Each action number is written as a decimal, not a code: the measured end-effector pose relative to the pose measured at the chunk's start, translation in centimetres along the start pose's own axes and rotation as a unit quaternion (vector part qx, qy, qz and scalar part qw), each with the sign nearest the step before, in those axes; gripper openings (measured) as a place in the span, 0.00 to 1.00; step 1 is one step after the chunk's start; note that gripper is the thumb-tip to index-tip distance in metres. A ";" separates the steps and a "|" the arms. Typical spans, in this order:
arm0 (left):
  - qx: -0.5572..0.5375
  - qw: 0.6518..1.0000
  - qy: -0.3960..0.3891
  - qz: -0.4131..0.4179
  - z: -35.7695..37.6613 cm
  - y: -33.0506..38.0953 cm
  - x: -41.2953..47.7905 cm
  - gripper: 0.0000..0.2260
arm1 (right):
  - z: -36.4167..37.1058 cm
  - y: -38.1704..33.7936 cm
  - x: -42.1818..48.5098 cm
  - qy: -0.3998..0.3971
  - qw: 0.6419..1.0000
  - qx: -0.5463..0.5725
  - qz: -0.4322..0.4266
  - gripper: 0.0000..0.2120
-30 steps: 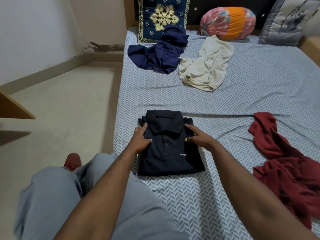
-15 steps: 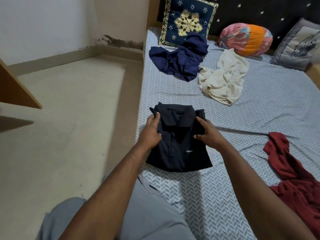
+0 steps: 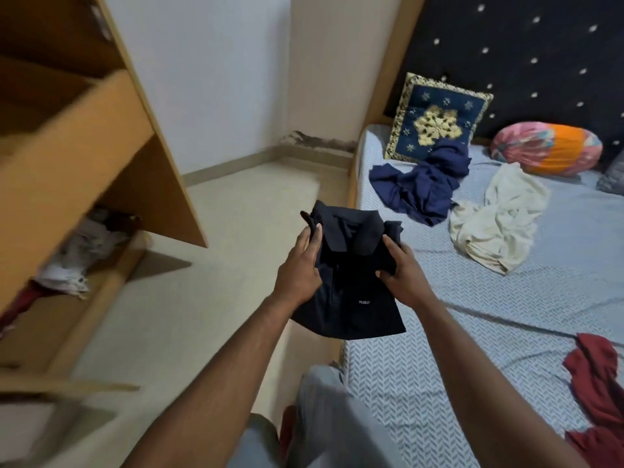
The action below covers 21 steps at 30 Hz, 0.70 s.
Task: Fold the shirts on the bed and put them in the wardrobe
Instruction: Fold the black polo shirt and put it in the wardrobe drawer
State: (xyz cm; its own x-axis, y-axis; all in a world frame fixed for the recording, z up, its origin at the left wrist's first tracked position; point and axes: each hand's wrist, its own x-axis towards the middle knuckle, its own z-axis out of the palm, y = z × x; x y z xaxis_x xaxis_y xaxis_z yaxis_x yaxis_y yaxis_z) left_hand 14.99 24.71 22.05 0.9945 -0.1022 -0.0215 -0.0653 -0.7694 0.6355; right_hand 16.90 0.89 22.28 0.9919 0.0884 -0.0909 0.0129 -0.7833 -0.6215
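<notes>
A folded dark navy polo shirt hangs in the air over the floor beside the bed's left edge. My left hand grips its left side and my right hand grips its right side near the collar. Unfolded on the patterned bed sheet lie a blue shirt, a cream shirt and a maroon shirt. The open wooden wardrobe stands at the left, its lower shelf holding crumpled clothes.
A blue and gold cushion, a pink-orange bolster and a grey pillow line the dark headboard. Beige floor lies between the bed and the wardrobe. My grey-trousered leg is below.
Both hands have lifted the folded navy polo off the bed and carried it left over the floor. My view has swung left, bringing the wardrobe into sight.
</notes>
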 end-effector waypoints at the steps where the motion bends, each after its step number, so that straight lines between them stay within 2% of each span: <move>1: 0.003 1.000 0.003 -0.008 -2.7 0.6 -0.5 0.40 | -0.9 -2.7 0.1 -0.007 1.000 0.004 -0.008 0.38; 5: 0.010 1.000 0.014 -0.024 -11.7 3.2 -2.2 0.41 | -4.2 -12.0 0.2 -0.055 0.997 0.014 -0.048 0.38; 10: 0.004 0.996 0.076 -0.049 -19.6 4.0 -3.2 0.40 | -6.1 -21.2 1.8 -0.075 0.991 0.009 -0.113 0.37; 15: 0.002 0.984 0.161 -0.081 -26.3 1.1 -3.6 0.41 | -5.0 -29.3 5.9 -0.095 0.974 0.005 -0.206 0.38; 21: 0.018 0.962 0.247 -0.113 -35.7 -7.1 -3.6 0.41 | -0.2 -41.4 12.1 -0.140 0.941 0.025 -0.306 0.41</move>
State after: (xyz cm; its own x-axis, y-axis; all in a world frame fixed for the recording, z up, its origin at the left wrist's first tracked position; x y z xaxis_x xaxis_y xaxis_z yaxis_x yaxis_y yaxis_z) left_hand 14.82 53.06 45.16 0.9009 0.3747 0.2191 0.1624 -0.7591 0.6304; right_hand 28.36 34.29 47.03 0.7285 0.6777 0.0999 0.5588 -0.5035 -0.6590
